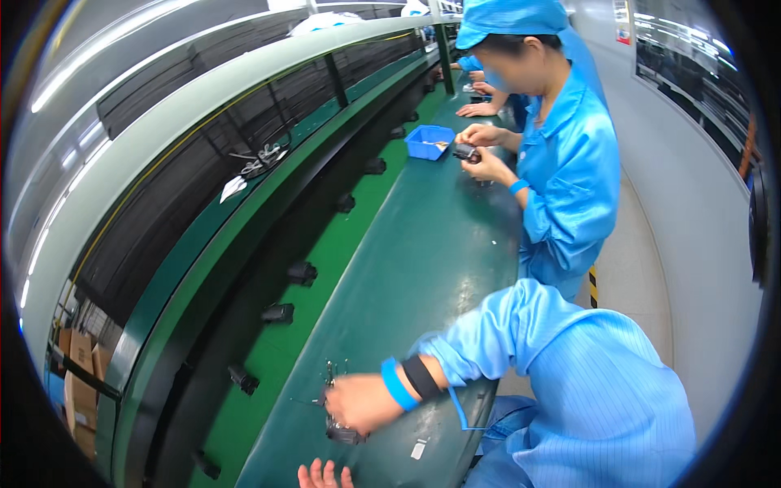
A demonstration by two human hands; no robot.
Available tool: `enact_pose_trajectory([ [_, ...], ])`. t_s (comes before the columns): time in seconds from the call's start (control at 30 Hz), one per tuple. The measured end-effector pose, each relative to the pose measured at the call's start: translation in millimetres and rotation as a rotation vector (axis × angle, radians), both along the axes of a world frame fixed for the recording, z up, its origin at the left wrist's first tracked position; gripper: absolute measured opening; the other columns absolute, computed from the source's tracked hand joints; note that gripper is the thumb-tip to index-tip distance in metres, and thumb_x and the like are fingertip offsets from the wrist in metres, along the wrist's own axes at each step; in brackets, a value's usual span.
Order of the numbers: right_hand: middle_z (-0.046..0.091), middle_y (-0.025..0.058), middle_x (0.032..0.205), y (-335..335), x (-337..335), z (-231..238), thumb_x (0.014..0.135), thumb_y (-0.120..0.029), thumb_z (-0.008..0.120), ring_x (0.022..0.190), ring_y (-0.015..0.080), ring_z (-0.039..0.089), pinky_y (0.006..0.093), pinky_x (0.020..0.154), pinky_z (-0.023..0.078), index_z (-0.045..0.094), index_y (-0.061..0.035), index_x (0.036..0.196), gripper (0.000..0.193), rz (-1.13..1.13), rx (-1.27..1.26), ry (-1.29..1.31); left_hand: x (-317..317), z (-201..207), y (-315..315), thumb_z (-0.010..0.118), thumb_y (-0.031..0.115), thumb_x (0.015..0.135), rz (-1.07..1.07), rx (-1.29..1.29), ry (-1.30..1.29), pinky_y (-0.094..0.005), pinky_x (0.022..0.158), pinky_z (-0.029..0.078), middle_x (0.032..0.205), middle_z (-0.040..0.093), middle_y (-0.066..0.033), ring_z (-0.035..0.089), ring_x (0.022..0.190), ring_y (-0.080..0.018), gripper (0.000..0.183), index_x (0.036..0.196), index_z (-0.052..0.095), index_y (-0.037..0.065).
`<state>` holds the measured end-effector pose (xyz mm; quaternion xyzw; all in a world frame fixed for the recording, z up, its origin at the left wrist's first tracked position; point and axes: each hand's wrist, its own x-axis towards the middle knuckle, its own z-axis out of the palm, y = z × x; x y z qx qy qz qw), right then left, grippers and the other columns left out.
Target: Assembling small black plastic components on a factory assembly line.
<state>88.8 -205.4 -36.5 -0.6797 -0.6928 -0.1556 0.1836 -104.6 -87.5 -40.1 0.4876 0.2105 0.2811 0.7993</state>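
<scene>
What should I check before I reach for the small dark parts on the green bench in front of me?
1. Own hand free: fingertips at the lower edge, spread, nothing seen in them: ok.
2. Small dark part in sight on the bench: ok.
3. Way clear: a co-worker's hand with a blue wristband is right over the parts: not ok.
4. Other own hand: out of view: cannot tell.
5. Conveyor carrying dark pieces, stopped or running: cannot tell.
</scene>
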Motion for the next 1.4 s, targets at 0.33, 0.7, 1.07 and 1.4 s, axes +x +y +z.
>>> enact_pose_trajectory([
  [0.33,0.057,0.0042,0.071,-33,-18,-31,0.064,-0.019,0.058,0.075,0.0202,0.055,0.0318,0.065,0.040,0.063,-0.0085,0.062,0.012,0.018,-0.064,-0.175,-13,-4,-23,0.053,-0.001,0.085,0.000,-0.071,-0.089,-0.0344,0.080,0.050,0.110,0.056,-0.0169,0.057,0.097,-0.0251,0.034,0.118,0.046,-0.001],
  [0.7,0.059,0.0048,0.071,-8,13,-12,0.069,-0.016,0.060,0.073,0.0225,0.059,0.0348,0.068,0.045,0.061,-0.0071,0.068,0.009,0.015,-0.079,-0.062,-63,16,-28,0.053,-0.001,0.085,0.120,-0.045,-0.069,-0.0336,0.077,0.051,0.100,0.061,-0.0150,0.060,0.090,-0.0228,0.024,0.108,0.052,0.000],
  [1.07,0.060,0.0082,0.090,31,56,-14,0.069,-0.014,0.063,0.093,0.0268,0.055,0.0419,0.079,0.042,0.065,-0.0079,0.081,0.014,-0.249,-0.359,0.119,-69,14,-35,0.053,0.000,0.085,0.066,-0.103,-0.075,-0.0333,0.076,0.052,0.099,0.061,-0.0156,0.061,0.088,-0.0234,0.023,0.108,0.052,-0.001],
  [1.4,0.064,0.0098,0.078,22,74,5,0.073,-0.007,0.066,0.072,0.0231,0.062,0.0327,0.064,0.049,0.063,-0.0028,0.082,0.011,0.005,-0.065,0.705,-67,7,-40,0.052,-0.001,0.086,0.041,-0.124,-0.027,-0.0318,0.075,0.052,0.100,0.060,-0.0153,0.061,0.087,-0.0231,0.025,0.111,0.051,-0.002],
])
